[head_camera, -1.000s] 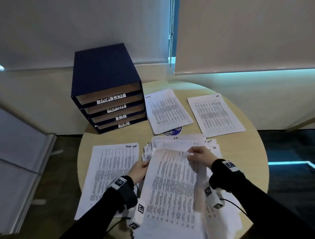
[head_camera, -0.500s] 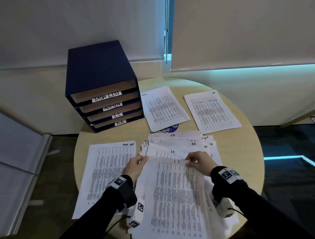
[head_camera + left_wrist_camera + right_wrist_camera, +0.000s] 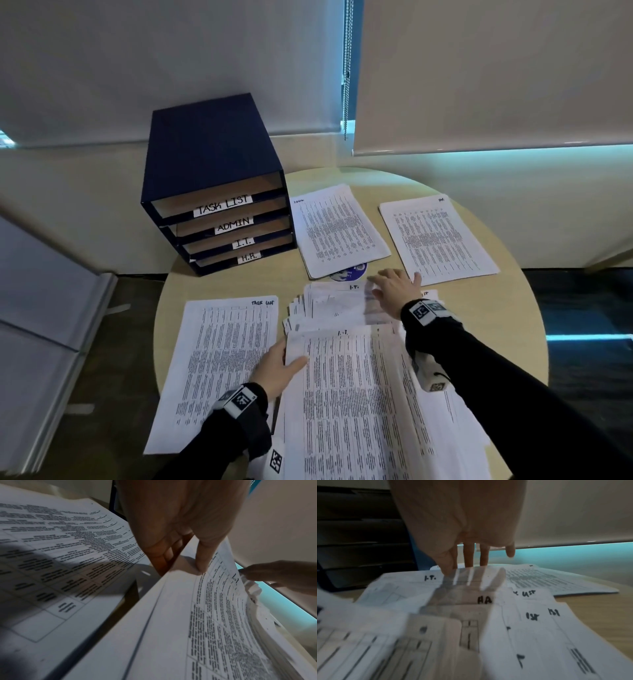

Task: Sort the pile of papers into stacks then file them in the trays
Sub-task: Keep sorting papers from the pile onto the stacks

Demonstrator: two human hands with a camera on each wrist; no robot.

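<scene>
Four labelled trays (image 3: 219,219) stand stacked in one blue box at the worktop's (image 3: 479,308) far left: TASK LIST, ADMIN, I.T., H.R. Three sorted stacks lie flat: one near left (image 3: 219,370), two far (image 3: 337,229) (image 3: 436,236). My left hand (image 3: 277,366) has its grip pinching the top sheet (image 3: 352,394) of the pile (image 3: 342,305) before me. My right hand (image 3: 394,291) hovers released, fingers spread, over the pile's far end. Print is too blurred to read. A blue disc (image 3: 349,272) peeks out, mostly covered.

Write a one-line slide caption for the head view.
Left hand grips an I.T. sheet while right hand reaches across the pile.
</scene>
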